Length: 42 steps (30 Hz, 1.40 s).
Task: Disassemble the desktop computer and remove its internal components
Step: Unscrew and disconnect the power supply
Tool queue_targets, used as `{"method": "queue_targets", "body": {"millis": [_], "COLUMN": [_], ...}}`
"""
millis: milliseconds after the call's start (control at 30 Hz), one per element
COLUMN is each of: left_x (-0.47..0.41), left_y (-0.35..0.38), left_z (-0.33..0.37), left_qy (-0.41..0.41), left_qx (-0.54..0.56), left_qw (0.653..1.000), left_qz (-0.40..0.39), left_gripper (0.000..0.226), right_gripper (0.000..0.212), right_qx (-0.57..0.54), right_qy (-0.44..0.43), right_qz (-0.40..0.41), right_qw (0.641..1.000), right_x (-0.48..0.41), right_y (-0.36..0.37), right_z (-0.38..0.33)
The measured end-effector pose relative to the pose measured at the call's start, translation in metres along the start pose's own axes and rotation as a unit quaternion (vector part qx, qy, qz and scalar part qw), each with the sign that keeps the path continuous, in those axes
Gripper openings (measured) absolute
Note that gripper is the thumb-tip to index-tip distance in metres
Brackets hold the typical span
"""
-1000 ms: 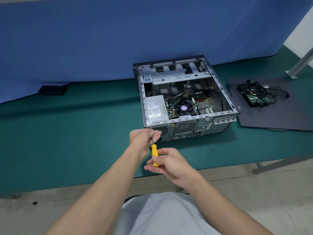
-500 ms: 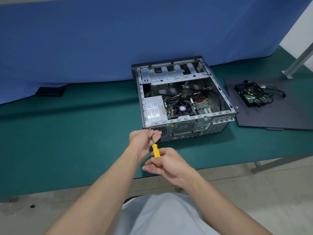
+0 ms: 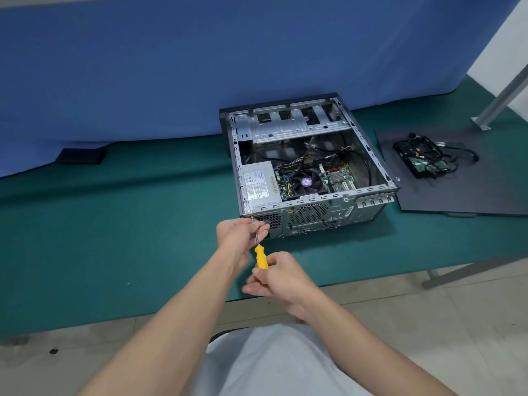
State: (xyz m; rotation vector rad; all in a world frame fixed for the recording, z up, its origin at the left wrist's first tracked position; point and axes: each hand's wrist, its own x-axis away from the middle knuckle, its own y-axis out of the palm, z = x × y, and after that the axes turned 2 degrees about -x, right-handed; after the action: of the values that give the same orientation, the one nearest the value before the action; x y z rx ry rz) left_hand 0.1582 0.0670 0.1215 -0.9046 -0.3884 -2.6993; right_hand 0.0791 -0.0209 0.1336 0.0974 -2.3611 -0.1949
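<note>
Computer case [image 3: 340,214]: lies on its side on the green table [image 3: 128,224], right of centre, open face up, rear panel toward the person.

Contents of the case: a grey power supply [image 3: 260,185] sits in the near-left corner. Just beside it on the right is a black fan [image 3: 305,182] mounted on the green circuit board [image 3: 338,175]. Loose cables [image 3: 357,155] run across the middle. A bare metal drive cage [image 3: 297,124] spans the far end.

Screwdriver [image 3: 261,257]: yellow handle, thin metal shaft, with the tip against the top-left corner of the rear panel.

Left hand [image 3: 240,238]: grip closed, fingers pinching the shaft close to the tip, right at the case.

Right hand [image 3: 281,277]: grip closed on the yellow handle between thumb and fingers, nearer the table's edge.

Black panel [image 3: 471,195]: lies flat on the table just right of the case. On it rests a hard drive [image 3: 425,164], circuit side up, in a tangle of black cables.

A small black object [image 3: 81,156] lies far left at the foot of the blue curtain [image 3: 200,67]. A grey metal post [image 3: 500,101] slants at far right.
</note>
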Motion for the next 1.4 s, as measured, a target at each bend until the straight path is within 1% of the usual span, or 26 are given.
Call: {"method": "queue_targets", "body": {"millis": [67,133,167,233,300,333,367,400,467,533,567,633,667,733,767,800,867,933,1000,1033,1067,1100,1167,1233,1300,1400], "left_x": [0.000,0.000,0.000,-0.001,-0.001,-0.001,-0.001,-0.001,0.000,-0.001,-0.001,-0.001,-0.002,-0.001,-0.001,-0.001,-0.001,0.000,0.000,0.000,0.000,-0.001,0.000,0.001,0.001,0.002], "left_y": [0.002,0.003,0.003,0.002,0.000,-0.001,-0.001,-0.001,0.001,0.004,0.004,0.005,0.004,0.002,0.001,0.000,0.001,0.002,0.004,0.004,0.006,0.006,0.006,0.003,0.001,0.004], "left_z": [-0.002,-0.002,-0.001,0.001,0.003,0.004,0.004,0.003,0.001,-0.001,-0.002,-0.001,0.000,0.002,0.003,0.002,0.002,0.001,-0.001,-0.001,-0.001,0.000,0.001,0.002,0.002,0.001], "left_qy": [0.027,0.042,0.040,0.021,-0.011,-0.023,-0.029,-0.029,-0.009,0.020,0.030,0.030,0.021,-0.005,-0.015,-0.021,-0.021,0.001,0.026,0.034,0.036,0.031,0.008,-0.013,-0.023,-0.020], "left_qx": [-0.057,-0.082,-0.082,-0.049,0.007,0.032,0.045,0.045,0.002,-0.053,-0.070,-0.069,-0.051,-0.002,0.017,0.029,0.035,0.003,-0.048,-0.063,-0.067,-0.060,-0.019,0.023,0.040,0.028], "left_qw": [0.998,0.995,0.995,0.999,1.000,0.999,0.998,0.998,1.000,0.998,0.996,0.997,0.998,1.000,1.000,0.999,0.999,1.000,0.998,0.996,0.996,0.996,0.999,1.000,0.999,0.999], "left_qz": [0.032,0.044,0.037,0.007,-0.020,-0.028,-0.033,-0.031,-0.005,0.029,0.039,0.032,0.019,-0.008,-0.017,-0.021,-0.014,0.014,0.043,0.051,0.055,0.054,0.036,0.009,-0.002,0.030], "left_gripper": [0.018,0.020,0.019,0.017,0.016,0.015,0.014,0.014,0.014,0.018,0.019,0.016,0.014,0.014,0.014,0.013,0.012,0.011,0.015,0.016,0.016,0.016,0.014,0.012,0.013,0.010], "right_gripper": [0.004,0.007,0.005,0.007,0.010,0.010,0.009,0.009,0.009,0.014,0.016,0.012,0.008,0.011,0.014,0.015,0.010,0.007,0.013,0.014,0.014,0.012,0.007,0.012,0.011,0.003], "right_qx": [0.139,0.167,0.123,-0.053,-0.214,-0.238,-0.228,-0.184,-0.020,0.098,0.109,0.043,-0.040,-0.213,-0.259,-0.268,-0.214,-0.073,0.068,0.096,0.098,0.068,-0.081,-0.205,-0.198,-0.093], "right_qy": [-0.032,-0.039,-0.034,0.009,0.058,0.061,0.051,0.033,-0.007,-0.037,-0.041,-0.018,0.009,0.086,0.107,0.107,0.067,0.021,-0.010,-0.021,-0.024,-0.016,0.030,0.071,0.054,0.009], "right_qz": [0.081,0.088,0.060,-0.043,-0.132,-0.144,-0.133,-0.100,0.007,0.098,0.113,0.068,0.017,-0.081,-0.106,-0.115,-0.089,-0.003,0.102,0.128,0.125,0.096,-0.016,-0.104,-0.102,0.002], "right_qw": [0.986,0.981,0.990,0.998,0.966,0.959,0.963,0.977,1.000,0.990,0.987,0.997,0.999,0.970,0.954,0.951,0.970,0.997,0.992,0.987,0.987,0.993,0.996,0.971,0.973,0.996], "right_x": [-0.002,-0.005,-0.005,-0.003,0.001,0.002,0.001,0.000,0.000,0.000,-0.002,-0.004,-0.004,-0.001,0.000,0.000,-0.002,-0.002,-0.003,-0.004,-0.005,-0.006,-0.005,-0.002,-0.001,-0.002], "right_y": [0.008,0.009,0.007,-0.001,-0.011,-0.014,-0.014,-0.012,-0.001,0.005,0.005,0.000,-0.003,-0.013,-0.016,-0.018,-0.014,-0.001,0.007,0.008,0.008,0.006,-0.003,-0.012,-0.012,-0.001], "right_z": [0.004,0.005,0.004,-0.002,-0.009,-0.009,-0.008,-0.007,-0.003,-0.001,0.000,-0.001,-0.004,-0.010,-0.011,-0.010,-0.008,-0.004,0.000,0.001,0.001,0.000,-0.006,-0.010,-0.008,-0.003]}}
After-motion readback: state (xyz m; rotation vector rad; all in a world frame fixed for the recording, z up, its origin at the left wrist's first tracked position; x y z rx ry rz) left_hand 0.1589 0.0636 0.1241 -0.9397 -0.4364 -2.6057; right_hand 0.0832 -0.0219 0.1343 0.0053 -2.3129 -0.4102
